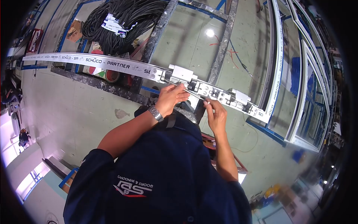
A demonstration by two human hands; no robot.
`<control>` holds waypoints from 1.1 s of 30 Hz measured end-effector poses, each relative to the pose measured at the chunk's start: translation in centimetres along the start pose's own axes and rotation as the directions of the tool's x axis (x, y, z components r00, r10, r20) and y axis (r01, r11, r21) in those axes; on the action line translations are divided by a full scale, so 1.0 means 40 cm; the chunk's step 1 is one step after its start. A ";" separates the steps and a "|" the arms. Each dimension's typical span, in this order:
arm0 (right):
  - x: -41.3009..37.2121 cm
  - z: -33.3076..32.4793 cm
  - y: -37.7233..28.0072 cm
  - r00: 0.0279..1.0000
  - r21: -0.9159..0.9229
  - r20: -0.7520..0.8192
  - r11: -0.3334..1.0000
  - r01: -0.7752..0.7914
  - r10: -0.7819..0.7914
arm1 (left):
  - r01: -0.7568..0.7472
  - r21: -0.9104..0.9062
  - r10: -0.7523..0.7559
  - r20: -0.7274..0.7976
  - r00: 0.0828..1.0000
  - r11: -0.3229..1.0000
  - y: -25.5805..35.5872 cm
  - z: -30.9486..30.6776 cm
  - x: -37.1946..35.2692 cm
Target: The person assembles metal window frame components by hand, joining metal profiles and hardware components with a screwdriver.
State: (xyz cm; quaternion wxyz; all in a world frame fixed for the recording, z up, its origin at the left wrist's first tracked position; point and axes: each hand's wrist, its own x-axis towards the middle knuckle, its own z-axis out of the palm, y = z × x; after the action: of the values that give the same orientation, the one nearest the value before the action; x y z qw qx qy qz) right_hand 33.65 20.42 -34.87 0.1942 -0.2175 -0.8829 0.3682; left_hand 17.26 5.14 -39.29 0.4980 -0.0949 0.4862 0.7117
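Note:
A white-taped window-frame profile (108,64) printed SCHÜCO - PARTNER runs across in front of me. Two silver hinge blocks, a left one (182,73) and a right one (239,97), sit on its right-hand part. My left hand (172,98), with a metal watch at its wrist, is at the lower edge beside the left block, thumb and fingers closed around a thin metal rod (195,95). The rod slants along the profile toward my right hand (216,115), whose fingers pinch its other end. Where the rod's left tip ends is hidden by my fingers.
A bundle of black rubber strip (126,18) with a white label lies behind the profile at left. Dark, paint-spotted rails (158,31) carry the frame. Another taped profile (276,74) meets it at right. More white frames (309,48) stand farther right.

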 end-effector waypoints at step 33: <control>0.011 0.003 -0.056 0.952 0.105 0.006 0.947 -0.304 0.306 | 0.064 0.023 -0.065 0.057 0.996 0.998 0.027 0.016 0.005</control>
State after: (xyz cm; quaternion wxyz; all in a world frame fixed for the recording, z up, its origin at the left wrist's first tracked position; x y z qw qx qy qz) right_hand 32.69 19.15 -33.24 0.1507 -0.3428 -0.8170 0.4386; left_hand 16.50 5.72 -38.44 0.5357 -0.0846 0.4759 0.6924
